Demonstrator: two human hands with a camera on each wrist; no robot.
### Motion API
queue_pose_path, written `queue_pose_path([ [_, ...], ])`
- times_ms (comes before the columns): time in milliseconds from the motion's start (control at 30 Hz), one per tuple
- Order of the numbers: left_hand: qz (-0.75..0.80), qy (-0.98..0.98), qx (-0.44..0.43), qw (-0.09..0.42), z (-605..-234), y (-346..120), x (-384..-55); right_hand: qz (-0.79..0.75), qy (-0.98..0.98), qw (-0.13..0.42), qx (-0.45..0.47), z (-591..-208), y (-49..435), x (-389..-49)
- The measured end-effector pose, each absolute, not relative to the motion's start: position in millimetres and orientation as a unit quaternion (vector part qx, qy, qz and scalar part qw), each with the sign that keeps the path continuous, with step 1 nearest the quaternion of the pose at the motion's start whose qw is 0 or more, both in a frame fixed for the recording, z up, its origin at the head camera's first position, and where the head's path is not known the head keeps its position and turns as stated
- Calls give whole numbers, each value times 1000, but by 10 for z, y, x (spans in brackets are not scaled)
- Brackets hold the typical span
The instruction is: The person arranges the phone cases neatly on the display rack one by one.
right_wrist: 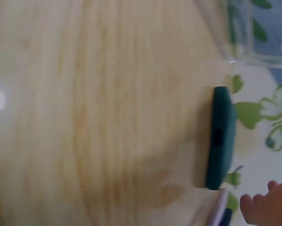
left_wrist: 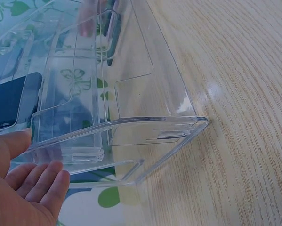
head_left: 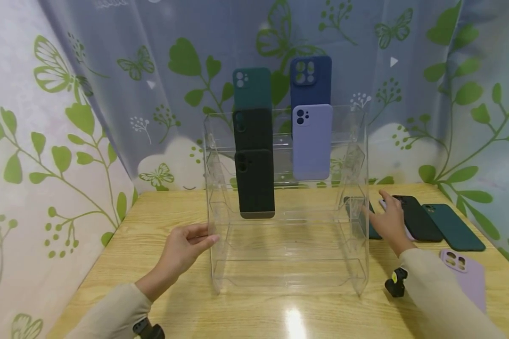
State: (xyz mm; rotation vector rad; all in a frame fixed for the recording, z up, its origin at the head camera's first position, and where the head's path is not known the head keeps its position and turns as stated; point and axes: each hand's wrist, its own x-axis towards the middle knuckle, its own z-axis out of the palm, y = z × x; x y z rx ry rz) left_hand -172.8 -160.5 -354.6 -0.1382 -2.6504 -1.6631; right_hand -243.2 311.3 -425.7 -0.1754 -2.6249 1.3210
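A clear acrylic stand [head_left: 288, 273] with stepped tiers stands on the table. My left hand [head_left: 182, 254] holds its left side panel, thumb on one face and fingers on the other, as the left wrist view shows. Phone cases stand in two columns: teal [head_left: 254, 92], black [head_left: 253, 129] and another black case [head_left: 256, 188] on the left; navy [head_left: 324, 87] and lavender [head_left: 313, 150] on the right. My right hand [head_left: 390, 226], fingers spread and holding nothing visible, hovers over cases lying right of the stand. Nearest it are a dark teal case [right_wrist: 221, 141] and a partly hidden lavender one.
Farther right lie a black case [head_left: 424, 226], a teal case [head_left: 458, 228] and a lilac case [head_left: 471, 278], which the right sleeve partly covers. A leaf-patterned curtain [head_left: 174, 94] hangs behind the wooden table [head_left: 123, 245].
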Motion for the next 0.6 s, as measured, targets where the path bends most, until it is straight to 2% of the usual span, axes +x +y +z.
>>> queue_pose_path([
  [267,-532,-845,-48,6,-3542,-1597,-1726,422,-905,17,-51,-4397,3146,-2589],
  [600,-528,-849,-38,0,-3555,-1611,-1736,373,-927,8,-27,-4501,3217,-2620],
])
